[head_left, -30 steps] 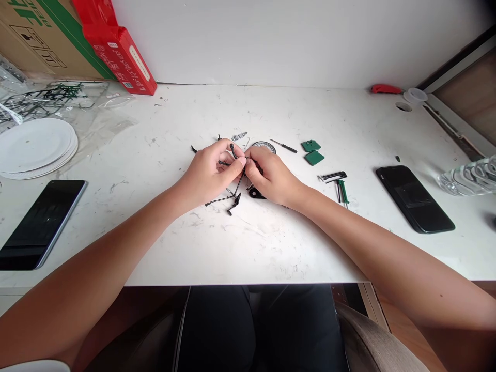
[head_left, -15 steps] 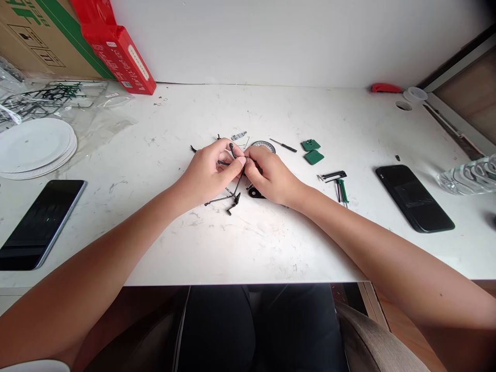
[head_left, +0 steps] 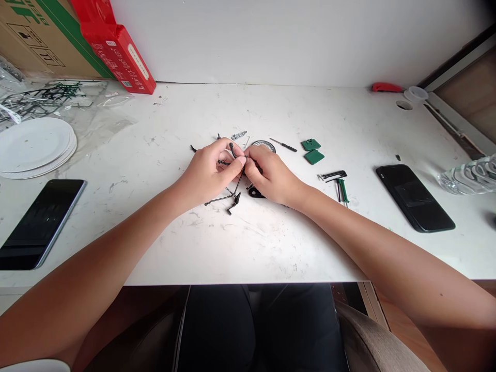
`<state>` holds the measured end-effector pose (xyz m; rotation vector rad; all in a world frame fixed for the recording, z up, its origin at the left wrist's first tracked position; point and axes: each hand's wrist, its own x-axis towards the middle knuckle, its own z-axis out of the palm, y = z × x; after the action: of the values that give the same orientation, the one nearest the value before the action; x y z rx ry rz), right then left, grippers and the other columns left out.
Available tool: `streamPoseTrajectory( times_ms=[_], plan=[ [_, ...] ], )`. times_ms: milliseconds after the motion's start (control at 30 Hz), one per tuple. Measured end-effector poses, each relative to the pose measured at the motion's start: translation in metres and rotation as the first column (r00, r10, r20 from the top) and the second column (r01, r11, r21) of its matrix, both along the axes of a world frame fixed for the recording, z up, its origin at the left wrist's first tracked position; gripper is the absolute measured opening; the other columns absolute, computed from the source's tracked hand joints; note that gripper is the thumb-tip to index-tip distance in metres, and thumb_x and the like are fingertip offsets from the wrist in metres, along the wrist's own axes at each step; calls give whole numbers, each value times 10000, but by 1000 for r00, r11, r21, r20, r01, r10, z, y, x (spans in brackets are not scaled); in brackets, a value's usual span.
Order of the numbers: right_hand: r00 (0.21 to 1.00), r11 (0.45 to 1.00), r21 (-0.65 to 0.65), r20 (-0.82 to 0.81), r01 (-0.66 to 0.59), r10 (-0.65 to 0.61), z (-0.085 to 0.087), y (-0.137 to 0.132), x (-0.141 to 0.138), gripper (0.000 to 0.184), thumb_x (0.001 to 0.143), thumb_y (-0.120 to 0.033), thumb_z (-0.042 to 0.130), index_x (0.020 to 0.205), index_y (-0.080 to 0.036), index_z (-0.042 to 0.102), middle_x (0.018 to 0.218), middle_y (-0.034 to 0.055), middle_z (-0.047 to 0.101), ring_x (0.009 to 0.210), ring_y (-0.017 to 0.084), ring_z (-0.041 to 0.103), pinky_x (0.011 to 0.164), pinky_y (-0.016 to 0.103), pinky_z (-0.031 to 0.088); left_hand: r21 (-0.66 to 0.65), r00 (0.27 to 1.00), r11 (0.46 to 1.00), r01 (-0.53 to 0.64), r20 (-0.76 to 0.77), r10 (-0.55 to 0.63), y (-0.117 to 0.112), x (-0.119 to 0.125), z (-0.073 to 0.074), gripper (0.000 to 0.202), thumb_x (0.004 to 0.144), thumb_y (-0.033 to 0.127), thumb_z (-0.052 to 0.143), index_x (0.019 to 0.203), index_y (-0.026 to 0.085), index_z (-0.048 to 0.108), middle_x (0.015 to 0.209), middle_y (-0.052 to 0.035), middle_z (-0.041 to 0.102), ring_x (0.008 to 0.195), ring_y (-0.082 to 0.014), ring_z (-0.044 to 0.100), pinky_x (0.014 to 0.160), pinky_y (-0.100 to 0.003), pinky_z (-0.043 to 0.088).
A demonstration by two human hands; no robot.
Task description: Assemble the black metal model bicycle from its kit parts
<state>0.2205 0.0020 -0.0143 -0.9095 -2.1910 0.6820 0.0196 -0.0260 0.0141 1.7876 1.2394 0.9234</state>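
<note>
Over the middle of the table, my left hand [head_left: 214, 168] is closed around a black model bicycle frame [head_left: 238, 181]. Its curved handlebar [head_left: 232, 150] sticks up between my fingers, and the crank with a pedal [head_left: 232, 206] hangs below. My right hand [head_left: 270, 173] is closed at the same spot, thumb and forefinger pinched against the left fingertips. What those right fingers pinch is too small and covered to tell. Behind the right hand lies a spoked wheel [head_left: 267, 143], partly hidden. A black chain guard-like part [head_left: 254, 192] shows under the right hand.
A small screwdriver [head_left: 284, 144], two green panels [head_left: 313, 156], and thin black and green parts [head_left: 342, 191] lie to the right. Phones rest at left [head_left: 42, 222] and right [head_left: 415, 198]. White plates [head_left: 34, 147], a red box [head_left: 124, 59] and a plastic bottle [head_left: 467, 174] stand farther out.
</note>
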Motion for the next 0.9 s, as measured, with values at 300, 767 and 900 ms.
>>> streamPoseTrajectory(
  times_ms=[300,767,900],
  plan=[
    [1000,1000,-1,-10,-17,17,2,0,0,271,1101,-276,397,841,-261,470,799,40,572,788,239,497,842,437,444,3,1000,1000,0,-19,0,-1,0,1,153,1010,389,670,1042,240,653,864,-20,781,824,-223,774,771,-347,610],
    [1000,1000,-1,12,-3,3,2,0,0,268,1101,-288,402,837,-263,437,802,42,572,799,239,504,819,433,434,-8,1000,1000,-17,8,17,-2,2,3,127,996,364,682,1022,242,653,859,-15,782,828,-220,779,745,-332,611],
    [1000,1000,-7,7,-7,7,4,-1,0,264,1098,-272,402,838,-264,441,803,40,579,797,236,511,822,427,437,-8,1000,1000,-18,19,18,-1,2,2,126,991,357,689,1023,239,659,855,-14,778,822,-215,778,737,-323,615]
  ],
)
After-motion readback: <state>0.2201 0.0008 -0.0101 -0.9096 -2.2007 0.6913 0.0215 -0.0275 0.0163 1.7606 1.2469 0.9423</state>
